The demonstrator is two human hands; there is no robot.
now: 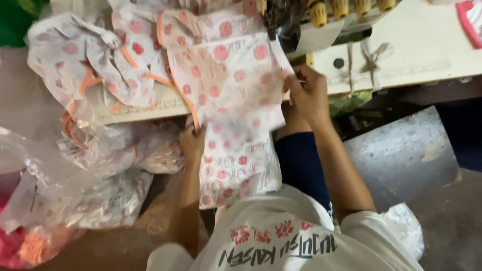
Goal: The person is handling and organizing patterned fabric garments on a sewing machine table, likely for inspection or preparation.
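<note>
White cloth printed with red dots and edged in orange lies spread over the front of the counter and hangs down past its edge toward the person's lap. The left hand holds the cloth from below at the orange trim, its grip pinching the hem, fingers curled under the fabric so that only the knuckles show. The right hand is raised at the cloth's right edge, just at the counter's front; its grip is pressed together on the border of the cloth, thumb and fingertips meeting over it.

More pieces of the same printed fabric lie in a heap on the counter's left part, touching the held cloth. Below the heap, beside the left forearm, clear plastic bags stuffed with the same fabric sit on the floor. Yellow spools stand in a row at the counter's far edge, and a knotted string lies near the right hand. A grey slab lies on the floor to the right of the person's knee.
</note>
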